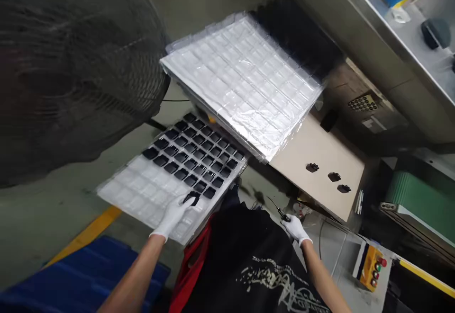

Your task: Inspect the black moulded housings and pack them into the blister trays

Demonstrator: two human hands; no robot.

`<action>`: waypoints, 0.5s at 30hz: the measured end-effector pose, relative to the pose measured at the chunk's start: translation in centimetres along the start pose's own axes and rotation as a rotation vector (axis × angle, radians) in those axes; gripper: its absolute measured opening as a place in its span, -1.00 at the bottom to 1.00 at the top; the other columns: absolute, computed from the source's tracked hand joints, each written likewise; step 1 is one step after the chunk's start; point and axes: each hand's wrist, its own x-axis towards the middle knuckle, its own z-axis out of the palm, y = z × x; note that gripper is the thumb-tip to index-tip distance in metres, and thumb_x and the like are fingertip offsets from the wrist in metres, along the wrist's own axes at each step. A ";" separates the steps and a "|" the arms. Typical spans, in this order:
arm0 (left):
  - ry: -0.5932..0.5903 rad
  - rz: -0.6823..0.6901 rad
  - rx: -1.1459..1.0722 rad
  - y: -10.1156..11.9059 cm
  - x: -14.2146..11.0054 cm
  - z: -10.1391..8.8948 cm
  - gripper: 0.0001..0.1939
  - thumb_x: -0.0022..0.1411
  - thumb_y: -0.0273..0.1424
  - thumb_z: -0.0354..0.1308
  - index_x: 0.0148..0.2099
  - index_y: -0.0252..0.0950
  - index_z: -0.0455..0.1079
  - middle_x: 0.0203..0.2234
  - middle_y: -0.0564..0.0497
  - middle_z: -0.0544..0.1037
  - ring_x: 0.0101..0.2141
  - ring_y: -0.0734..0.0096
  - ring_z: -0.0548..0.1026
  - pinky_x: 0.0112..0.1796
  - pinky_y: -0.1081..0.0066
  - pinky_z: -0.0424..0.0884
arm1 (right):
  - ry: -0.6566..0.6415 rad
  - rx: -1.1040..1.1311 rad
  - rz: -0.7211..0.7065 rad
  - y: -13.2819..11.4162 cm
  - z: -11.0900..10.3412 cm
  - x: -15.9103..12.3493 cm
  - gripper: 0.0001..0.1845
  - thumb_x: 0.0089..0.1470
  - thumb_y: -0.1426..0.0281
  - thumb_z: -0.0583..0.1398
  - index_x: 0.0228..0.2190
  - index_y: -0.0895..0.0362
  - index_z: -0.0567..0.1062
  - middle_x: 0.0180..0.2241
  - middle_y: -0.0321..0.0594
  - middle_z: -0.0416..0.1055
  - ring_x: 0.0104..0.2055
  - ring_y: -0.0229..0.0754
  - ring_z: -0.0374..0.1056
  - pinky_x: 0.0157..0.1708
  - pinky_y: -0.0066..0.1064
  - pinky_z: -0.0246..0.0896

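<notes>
My left hand, in a white glove, is at the lower tray with its fingers closed on a black plastic part at one of the pockets. Whether the part rests fully in the pocket I cannot tell. Rows of similar black parts fill the far side of this clear tray. Off to the right, my gloved right hand grips a slim tool with a black handle and a thin pointed tip.
A stack of clear trays stands ahead. Beside it, a tan board carries three dark parts. A large fan is at left, a blue bin below. A yellow button box sits at right.
</notes>
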 end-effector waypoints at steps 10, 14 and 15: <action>0.122 0.991 -0.157 44.4 7.4 11.5 -0.60 0.32 -0.49 0.34 0.16 -0.30 0.38 0.10 -0.15 0.56 0.12 0.18 0.60 0.25 0.14 0.52 | 0.074 0.112 0.086 1.6 3.0 -0.8 -0.80 -0.20 0.37 0.24 -0.67 0.05 0.29 -0.61 -0.33 0.31 -0.41 -0.13 0.32 -0.29 -0.32 0.13; 0.062 0.865 0.143 54.1 11.3 21.4 -0.65 0.38 -0.49 0.27 0.16 -0.35 0.34 -0.02 -0.15 0.57 0.04 0.21 0.59 0.19 0.18 0.50 | 0.146 0.236 0.062 1.4 4.0 -2.6 -0.87 -0.11 0.23 0.20 -0.54 0.02 0.43 -0.45 -0.26 0.55 -0.26 0.00 0.51 -0.16 -0.28 0.31; 0.028 0.865 0.199 54.7 11.6 23.8 -0.65 0.40 -0.45 0.27 0.17 -0.34 0.34 -0.01 -0.16 0.56 0.05 0.20 0.58 0.17 0.20 0.49 | 0.164 0.265 0.070 1.4 4.5 -3.2 -0.86 -0.11 0.21 0.19 -0.52 0.01 0.47 -0.42 -0.26 0.58 -0.24 0.02 0.53 -0.14 -0.27 0.35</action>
